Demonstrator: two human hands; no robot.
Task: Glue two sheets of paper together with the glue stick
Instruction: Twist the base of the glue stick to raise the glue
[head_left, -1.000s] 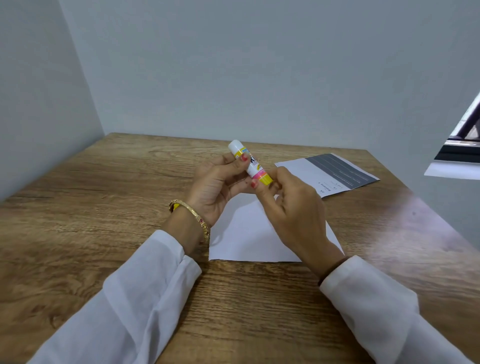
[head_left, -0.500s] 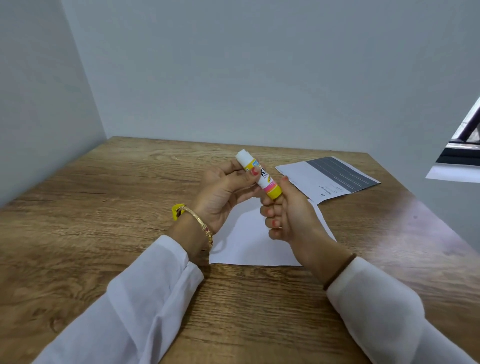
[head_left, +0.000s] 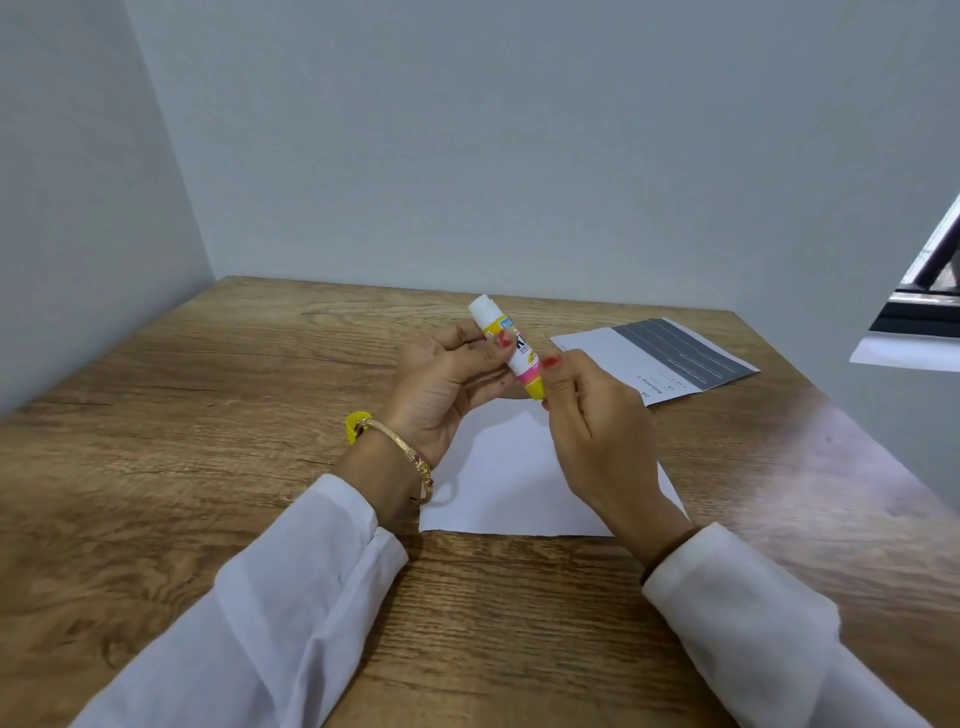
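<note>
Glue stick (head_left: 511, 349) sits up in the air between both hands, over the near sheet (head_left: 511, 478), tilted with its white end toward the far wall and its yellow base toward the person. A second ago the right hand (head_left: 597, 431) was cupped over the base; half a second ago it had dropped below it with the fingers curled; now it has come round again, thumb and forefinger pinching the yellow base from the right side. That back-and-forth reads to me as twisting the base to wind the glue up, so the task is in its preparation: no glue is on paper yet, as far as I can see. Whether the white end is a cap or bare glue I cannot tell.

The left hand (head_left: 447, 384) has kept its place, palm toward the person, thumb laid across the label and fingers wrapped behind the barrel, gripping it firmly. A gold bangle (head_left: 400, 447) hangs at that wrist, something yellow beside it. Both forearms, in white sleeves, reach in from the near edge of the table (head_left: 208, 415).

The second sheet (head_left: 660, 358), printed with a dark band, lies well behind and to the right, just beyond the plain one.
</note>
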